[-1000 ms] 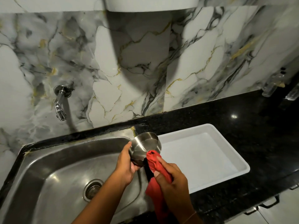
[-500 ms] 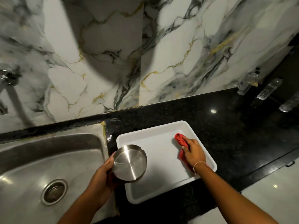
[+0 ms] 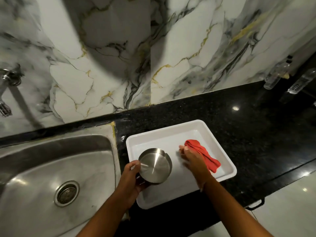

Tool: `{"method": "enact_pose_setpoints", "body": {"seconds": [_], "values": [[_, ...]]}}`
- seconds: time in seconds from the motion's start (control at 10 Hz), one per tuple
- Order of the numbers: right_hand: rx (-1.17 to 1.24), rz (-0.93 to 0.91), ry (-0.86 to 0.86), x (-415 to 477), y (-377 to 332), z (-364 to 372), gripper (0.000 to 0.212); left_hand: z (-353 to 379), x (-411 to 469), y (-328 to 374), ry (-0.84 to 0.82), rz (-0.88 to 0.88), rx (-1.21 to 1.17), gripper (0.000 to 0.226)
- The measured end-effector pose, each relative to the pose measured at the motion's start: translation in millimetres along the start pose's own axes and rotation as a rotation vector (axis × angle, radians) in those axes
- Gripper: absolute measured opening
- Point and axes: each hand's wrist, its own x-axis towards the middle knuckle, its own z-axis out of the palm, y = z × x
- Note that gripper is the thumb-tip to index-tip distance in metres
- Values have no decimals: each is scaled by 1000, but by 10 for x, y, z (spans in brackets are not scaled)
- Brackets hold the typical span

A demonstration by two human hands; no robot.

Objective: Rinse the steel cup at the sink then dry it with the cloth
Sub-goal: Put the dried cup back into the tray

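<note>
My left hand (image 3: 132, 177) grips the steel cup (image 3: 154, 165), a round shiny vessel shown bottom-up, over the left part of the white tray (image 3: 229, 165). The red cloth (image 3: 202, 153) lies crumpled inside the tray on its right side. My right hand (image 3: 191, 158) hovers just left of the cloth with its fingers spread, blurred by motion; it holds nothing. The steel sink (image 3: 51, 168) with its round drain (image 3: 66, 193) lies to the left.
A chrome tap (image 3: 7, 82) juts from the marble wall at far left. The tray rests on a black granite counter (image 3: 256, 134). Two clear plastic bottles (image 3: 277, 75) stand at the back right. A drawer handle (image 3: 254, 205) shows below the counter edge.
The cup moved from above the sink to over the tray. My right hand carried the cloth into the tray, let it go there, and has pulled back to the left.
</note>
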Motion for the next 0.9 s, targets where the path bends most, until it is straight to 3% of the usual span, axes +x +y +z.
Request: {"method": "enact_pose_setpoints", "body": {"seconds": [0.1, 0.2, 0.3, 0.5, 0.7, 0.9], "values": [[243, 202, -147, -212, -23, 162, 36, 168, 49, -14, 4, 21, 63, 17], [276, 226, -113, -174, 29, 204, 36, 292, 112, -21, 36, 44, 145, 14], [293, 256, -82, -112, 47, 210, 38, 338, 208, -17, 108, 87, 334, 28], [277, 321, -11, 18, 143, 307, 42, 362, 389, -41, 97, -48, 416, 71], [93, 337, -3, 253, 270, 436, 48, 439, 447, -35, 93, -134, 434, 80], [-285, 267, 3, 258, 215, 496, 59, 505, 457, 9, 57, -176, 478, 76]]}}
